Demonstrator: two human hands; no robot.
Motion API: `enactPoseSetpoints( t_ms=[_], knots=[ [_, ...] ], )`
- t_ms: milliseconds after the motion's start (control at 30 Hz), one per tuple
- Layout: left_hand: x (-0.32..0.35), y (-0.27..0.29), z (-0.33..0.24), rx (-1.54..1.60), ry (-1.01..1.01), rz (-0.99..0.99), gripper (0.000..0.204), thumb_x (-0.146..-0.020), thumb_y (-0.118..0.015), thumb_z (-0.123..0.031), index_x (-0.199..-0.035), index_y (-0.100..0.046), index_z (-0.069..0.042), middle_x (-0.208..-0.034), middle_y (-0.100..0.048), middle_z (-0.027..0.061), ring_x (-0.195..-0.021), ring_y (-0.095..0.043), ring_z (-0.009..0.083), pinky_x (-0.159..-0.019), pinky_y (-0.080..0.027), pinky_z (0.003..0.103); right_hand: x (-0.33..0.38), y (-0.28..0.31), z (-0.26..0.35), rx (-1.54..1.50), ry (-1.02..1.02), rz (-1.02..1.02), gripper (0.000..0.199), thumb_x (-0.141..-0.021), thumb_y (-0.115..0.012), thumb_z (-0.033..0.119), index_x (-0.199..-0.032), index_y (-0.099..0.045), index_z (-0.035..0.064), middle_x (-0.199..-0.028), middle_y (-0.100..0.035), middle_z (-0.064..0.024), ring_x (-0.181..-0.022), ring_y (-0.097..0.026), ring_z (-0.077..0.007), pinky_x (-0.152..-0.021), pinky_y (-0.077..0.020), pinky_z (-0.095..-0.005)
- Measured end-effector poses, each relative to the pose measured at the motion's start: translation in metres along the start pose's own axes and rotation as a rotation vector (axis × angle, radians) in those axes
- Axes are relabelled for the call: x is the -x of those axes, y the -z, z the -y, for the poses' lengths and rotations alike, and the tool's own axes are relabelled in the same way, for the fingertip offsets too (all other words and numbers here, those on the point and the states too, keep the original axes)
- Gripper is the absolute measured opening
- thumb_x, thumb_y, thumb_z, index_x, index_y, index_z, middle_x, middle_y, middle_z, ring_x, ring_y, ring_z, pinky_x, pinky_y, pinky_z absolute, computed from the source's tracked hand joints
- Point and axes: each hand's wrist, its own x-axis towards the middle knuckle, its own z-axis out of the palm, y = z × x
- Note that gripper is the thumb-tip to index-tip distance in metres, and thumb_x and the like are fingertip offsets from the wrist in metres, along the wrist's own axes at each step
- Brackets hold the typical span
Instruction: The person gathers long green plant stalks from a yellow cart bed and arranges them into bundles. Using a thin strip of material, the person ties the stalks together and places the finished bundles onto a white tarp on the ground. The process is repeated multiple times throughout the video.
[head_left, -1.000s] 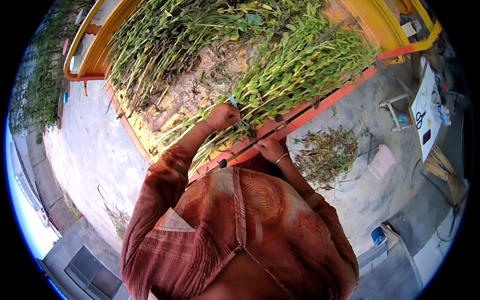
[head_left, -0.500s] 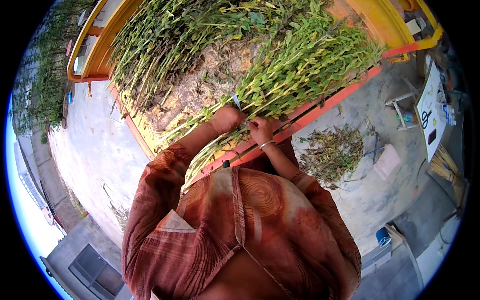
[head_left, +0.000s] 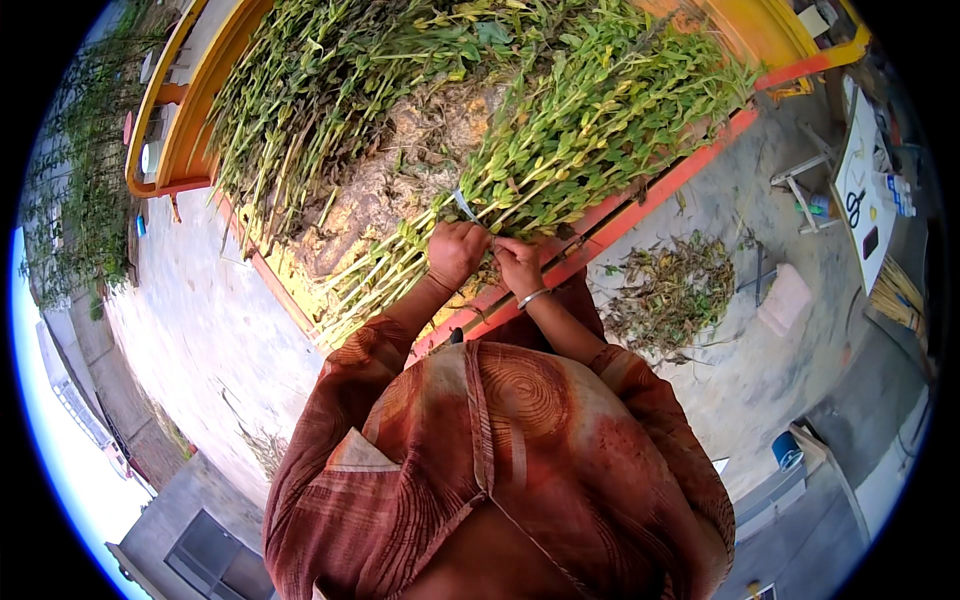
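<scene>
A bundle of cut green stalks (head_left: 600, 135), leafy and podded like sesame, lies slantwise on the cart bed's near edge. Around it near the stem ends runs a pale, narrow strip (head_left: 463, 204). Both hands meet on the near side of the bundle, just below this strip. My left hand (head_left: 457, 252) is closed in a fist over the stems. Beside it my right hand (head_left: 518, 266), with a bangle at the wrist, pinches close to the left knuckles. The strip leads down between the hands; its ends are hidden by my fingers.
More stalks (head_left: 300, 130) are heaped across the cart bed, with leaf litter between. The cart's red edge (head_left: 690, 165) and yellow rails (head_left: 165, 150) border them. On the concrete lie a pile of dry leaves (head_left: 672, 295) and a pale block (head_left: 785, 300). A white table (head_left: 862, 190) stands right.
My left hand has turned, its knuckles now facing up, and drawn nearer my right hand. The bare stem ends by my left arm have shifted away from my shirt.
</scene>
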Motion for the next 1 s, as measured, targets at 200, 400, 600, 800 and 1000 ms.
enactPoseSetpoints(
  t_ms=[200, 400, 600, 800, 1000],
  knots=[
    [0.002, -0.006, -0.008, 0.049, 0.143, -0.051, 0.011, -0.072, -0.069, -0.014, -0.071, -0.058, -0.015, -0.067, -0.056, -0.0001, -0.064, -0.056, 0.0203, -0.059, -0.038, 0.035, -0.010, -0.004, 0.023, -0.683, -0.557, -0.095, 0.013, -0.091, -0.058, 0.015, -0.081, -0.062, 0.0071, -0.070, -0.057, 0.0008, -0.059, -0.053, -0.0093, -0.050, -0.0423, -0.0252],
    [0.002, 0.003, -0.002, 0.075, 0.110, -0.009, 0.009, -0.073, -0.065, -0.018, -0.071, -0.056, -0.015, -0.064, -0.052, 0.0007, -0.063, -0.056, 0.0212, -0.058, -0.038, 0.036, -0.018, -0.003, 0.023, -0.607, -0.636, -0.059, 0.012, -0.087, -0.060, 0.011, -0.077, -0.057, 0.0042, -0.064, -0.051, -0.0027, -0.053, -0.048, -0.0115, -0.045, -0.0396, -0.0270],
    [-0.004, 0.027, -0.006, 0.032, 0.094, 0.275, 0.007, -0.075, -0.062, -0.018, -0.073, -0.058, -0.013, -0.066, -0.057, 0.0038, -0.064, -0.058, 0.0241, -0.063, -0.044, 0.037, 0.000, -0.006, 0.044, 0.770, 0.575, -0.181, 0.013, -0.072, -0.061, 0.005, -0.072, -0.049, 0.0030, -0.063, -0.052, -0.0126, -0.054, -0.052, -0.0311, -0.049, -0.0423, -0.0387],
    [-0.018, 0.029, 0.008, 0.024, 0.072, 0.362, 0.007, -0.075, -0.059, -0.019, -0.074, -0.058, -0.012, -0.062, -0.057, 0.0060, -0.061, -0.059, 0.0258, -0.060, -0.043, 0.039, -0.020, -0.002, 0.001, 0.453, 0.198, -0.260, 0.016, -0.072, -0.061, 0.001, -0.064, -0.047, -0.0002, -0.055, -0.047, -0.0124, -0.048, -0.049, -0.0264, -0.048, -0.0404, -0.0381],
    [-0.007, 0.026, 0.022, -0.001, 0.218, 0.349, 0.011, -0.076, -0.061, -0.019, -0.074, -0.057, -0.010, -0.065, -0.058, 0.0078, -0.062, -0.059, 0.0281, -0.060, -0.045, 0.040, -0.014, -0.011, 0.015, 0.350, 0.401, -0.234, 0.021, -0.072, -0.061, -0.001, -0.063, -0.041, 0.0025, -0.052, -0.040, -0.0091, -0.044, -0.042, -0.0218, -0.044, -0.0361, -0.0345]
  ],
)
